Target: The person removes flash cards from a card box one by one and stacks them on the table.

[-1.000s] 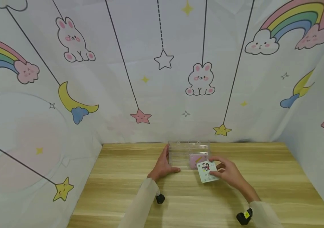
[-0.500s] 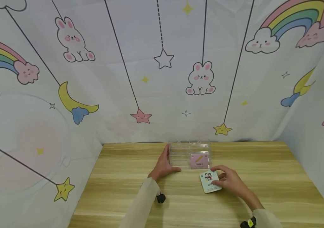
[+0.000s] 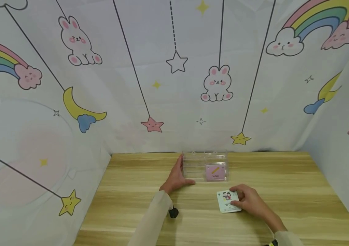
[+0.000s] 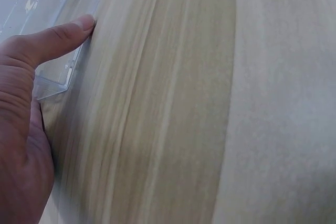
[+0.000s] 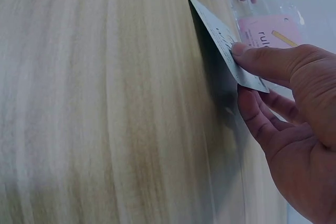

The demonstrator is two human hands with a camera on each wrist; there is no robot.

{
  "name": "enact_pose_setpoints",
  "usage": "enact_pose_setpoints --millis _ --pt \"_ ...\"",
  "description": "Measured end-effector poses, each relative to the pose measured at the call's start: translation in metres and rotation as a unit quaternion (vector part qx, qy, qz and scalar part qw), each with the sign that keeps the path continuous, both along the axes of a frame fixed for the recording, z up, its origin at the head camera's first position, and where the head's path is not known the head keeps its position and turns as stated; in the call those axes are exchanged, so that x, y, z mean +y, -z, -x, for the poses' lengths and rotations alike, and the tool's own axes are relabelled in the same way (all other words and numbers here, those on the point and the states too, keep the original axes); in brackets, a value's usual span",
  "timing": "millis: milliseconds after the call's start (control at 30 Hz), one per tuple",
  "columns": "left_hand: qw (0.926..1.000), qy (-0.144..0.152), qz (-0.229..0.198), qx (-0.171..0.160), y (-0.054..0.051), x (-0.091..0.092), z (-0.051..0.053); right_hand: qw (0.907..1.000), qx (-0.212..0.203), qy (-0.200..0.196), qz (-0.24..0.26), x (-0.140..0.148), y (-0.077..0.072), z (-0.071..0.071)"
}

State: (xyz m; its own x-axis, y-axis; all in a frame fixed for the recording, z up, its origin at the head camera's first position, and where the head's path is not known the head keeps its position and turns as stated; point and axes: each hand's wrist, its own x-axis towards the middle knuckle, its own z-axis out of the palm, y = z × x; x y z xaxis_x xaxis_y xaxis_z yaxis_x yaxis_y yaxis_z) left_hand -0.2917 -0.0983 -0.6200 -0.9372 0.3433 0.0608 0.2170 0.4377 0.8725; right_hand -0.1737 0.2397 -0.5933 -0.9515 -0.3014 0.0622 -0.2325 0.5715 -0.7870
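Observation:
A clear plastic card rack (image 3: pixel 194 169) with divided rows stands near the back of the wooden table. My left hand (image 3: pixel 174 179) grips its left side, the thumb lying along the front edge. A pink card (image 3: pixel 215 173) printed "ruler" sits in the rack's front right compartment. To the front right of the rack, my right hand (image 3: pixel 252 201) pinches a pale green flash card (image 3: pixel 224 204) between thumb and fingers. The card bears a picture of people and a word starting "wif", the rest covered by the thumb. In the right wrist view the card (image 5: pixel 212 27) is tilted above the table.
White cloth (image 3: pixel 125 102) with rabbits, stars and rainbows hangs close behind the rack and along both sides. The wooden tabletop (image 3: pixel 199 225) extends in front and to either side. Dark wrist cameras (image 3: pixel 173 212) are worn on the sleeves.
My right hand has drawn the green card away from the rack, toward the front and slightly right, uncovering the pink "ruler" card. My left hand keeps its hold on the rack.

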Motion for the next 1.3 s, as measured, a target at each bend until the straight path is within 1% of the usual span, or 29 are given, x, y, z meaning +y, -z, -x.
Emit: enact_pose_setpoints --millis 133,400,633,733,800,1067,1300 --pt "0.9999 0.006 0.006 0.008 0.000 0.000 0.001 0.9991 0.034 -0.013 -0.023 0.002 0.003 -0.001" --pt "0.9999 0.003 0.014 -0.001 0.002 -0.001 0.001 0.9968 0.069 -0.026 -0.032 0.004 0.010 -0.005" --pt "0.9998 0.003 0.018 -0.007 0.004 -0.002 0.001 0.9935 0.106 -0.033 -0.027 0.002 0.014 -0.009" --pt "0.9998 0.001 0.018 -0.011 0.005 -0.002 0.001 0.9919 0.116 -0.037 -0.037 0.001 0.014 -0.010" --pt "0.9998 -0.001 0.014 -0.013 0.004 -0.002 0.000 0.9918 0.113 -0.039 -0.044 0.001 0.013 -0.010" --pt "0.9999 -0.003 0.006 -0.014 0.004 -0.001 0.000 0.9952 0.065 -0.050 -0.054 0.000 0.008 -0.011" --pt "0.9998 -0.005 0.011 -0.016 0.003 -0.001 -0.001 0.9941 0.071 -0.050 -0.064 -0.001 0.009 -0.011"
